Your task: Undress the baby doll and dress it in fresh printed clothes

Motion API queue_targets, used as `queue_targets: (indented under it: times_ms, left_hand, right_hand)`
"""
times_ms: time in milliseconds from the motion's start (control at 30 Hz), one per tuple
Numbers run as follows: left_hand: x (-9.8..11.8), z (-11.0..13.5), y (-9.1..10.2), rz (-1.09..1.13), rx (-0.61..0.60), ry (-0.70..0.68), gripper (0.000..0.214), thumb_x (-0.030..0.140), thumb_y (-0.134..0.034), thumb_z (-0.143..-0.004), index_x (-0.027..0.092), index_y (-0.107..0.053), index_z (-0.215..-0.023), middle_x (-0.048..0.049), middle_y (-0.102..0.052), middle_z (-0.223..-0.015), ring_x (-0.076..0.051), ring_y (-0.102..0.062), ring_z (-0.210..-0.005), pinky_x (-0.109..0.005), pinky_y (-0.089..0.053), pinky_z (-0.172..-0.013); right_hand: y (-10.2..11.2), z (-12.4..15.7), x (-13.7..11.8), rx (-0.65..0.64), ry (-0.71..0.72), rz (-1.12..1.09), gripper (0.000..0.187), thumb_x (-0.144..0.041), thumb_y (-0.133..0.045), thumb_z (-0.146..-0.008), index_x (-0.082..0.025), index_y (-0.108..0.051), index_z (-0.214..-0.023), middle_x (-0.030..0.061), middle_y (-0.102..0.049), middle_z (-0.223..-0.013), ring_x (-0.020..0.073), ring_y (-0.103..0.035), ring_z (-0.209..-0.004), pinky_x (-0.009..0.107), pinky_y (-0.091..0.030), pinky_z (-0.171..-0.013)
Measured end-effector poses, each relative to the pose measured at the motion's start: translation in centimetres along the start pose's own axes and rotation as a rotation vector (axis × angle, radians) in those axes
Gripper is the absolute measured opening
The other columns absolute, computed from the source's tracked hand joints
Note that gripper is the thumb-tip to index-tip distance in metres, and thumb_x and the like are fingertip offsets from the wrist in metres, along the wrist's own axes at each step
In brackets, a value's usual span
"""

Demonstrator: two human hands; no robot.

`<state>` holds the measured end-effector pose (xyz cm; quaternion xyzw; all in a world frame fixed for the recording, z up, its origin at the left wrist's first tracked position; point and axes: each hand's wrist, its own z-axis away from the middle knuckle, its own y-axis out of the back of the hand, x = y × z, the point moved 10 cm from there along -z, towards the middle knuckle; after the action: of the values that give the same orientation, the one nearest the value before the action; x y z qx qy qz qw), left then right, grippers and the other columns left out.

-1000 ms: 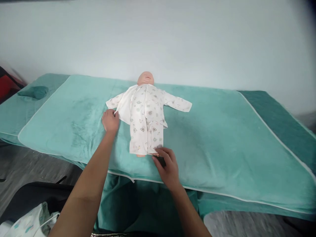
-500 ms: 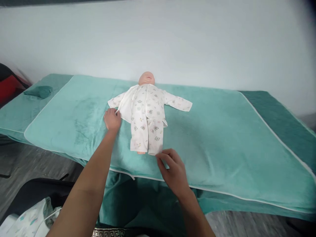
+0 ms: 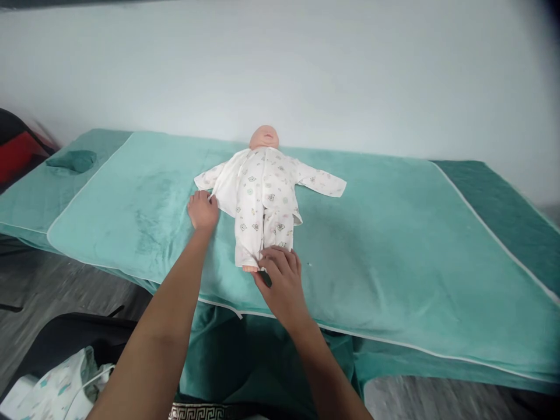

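Doll (image 3: 262, 192) lies between left hand (image 3: 202, 210) (pinching its shirt) and right hand (image 3: 282, 281).

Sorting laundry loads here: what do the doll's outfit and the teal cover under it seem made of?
The outfit looks like thin matte white knit, probably cotton: small prints, soft creases. The teal cover looks like plush towel-like pile with white piping: brushed streaks in its nap.

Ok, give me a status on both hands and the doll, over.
Left hand pinching jacket edge beside doll's sleeve. Right hand over trouser cuffs, grip unclear. Doll face up on teal blanket. Small pillow far left, well apart.
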<state>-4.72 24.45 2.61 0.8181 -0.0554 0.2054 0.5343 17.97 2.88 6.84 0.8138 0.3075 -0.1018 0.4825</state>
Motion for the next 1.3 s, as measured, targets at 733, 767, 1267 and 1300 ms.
queue_targets:
  times_ms: [733, 767, 1267, 1300]
  left_hand:
    - [0.1, 0.1, 0.0, 0.015, 0.011, -0.006, 0.019, 0.026, -0.050, -0.098, 0.020, -0.063, -0.111, -0.0139, -0.069, -0.118, -0.034, -0.059, -0.114, -0.046, -0.044, -0.095]
    - [0.1, 0.1, 0.0, 0.015, 0.014, -0.002, 0.020, 0.025, -0.050, -0.098, 0.020, -0.063, -0.112, -0.0142, -0.069, -0.118, -0.034, -0.059, -0.115, -0.046, -0.044, -0.096]
    - [0.3, 0.1, -0.1, -0.046, -0.001, -0.004, 0.022, 0.028, -0.049, -0.099, 0.019, -0.064, -0.113, -0.0135, -0.068, -0.120, -0.033, -0.058, -0.116, -0.045, -0.043, -0.096]
    - [0.3, 0.1, -0.1, -0.057, 0.001, -0.003, 0.022, 0.028, -0.049, -0.099, 0.020, -0.064, -0.112, -0.0132, -0.068, -0.120, -0.033, -0.059, -0.115, -0.044, -0.043, -0.096]
  right_hand:
    - [2.7, 2.5, 0.2, 0.124, 0.109, -0.092, 0.030, -0.015, -0.070, -0.092, -0.030, -0.062, -0.116, 0.0053, -0.067, -0.101, 0.0247, -0.065, -0.098, 0.054, -0.052, -0.102]
    - [3.1, 2.5, 0.8, 0.153, 0.092, -0.079, 0.033, -0.017, -0.071, -0.092, -0.030, -0.062, -0.120, 0.0067, -0.066, -0.104, 0.0258, -0.065, -0.099, 0.053, -0.054, -0.097]
    - [5.2, 3.1, 4.1, 0.202, -0.008, -0.129, 0.021, -0.005, -0.062, -0.091, -0.025, -0.059, -0.097, 0.0022, -0.062, -0.092, 0.0172, -0.063, -0.082, 0.031, -0.054, -0.068]
    - [5.8, 3.0, 3.8, 0.224, 0.017, -0.131, 0.023, -0.003, -0.062, -0.091, -0.025, -0.060, -0.098, 0.0021, -0.062, -0.091, 0.0168, -0.063, -0.081, 0.030, -0.053, -0.067]
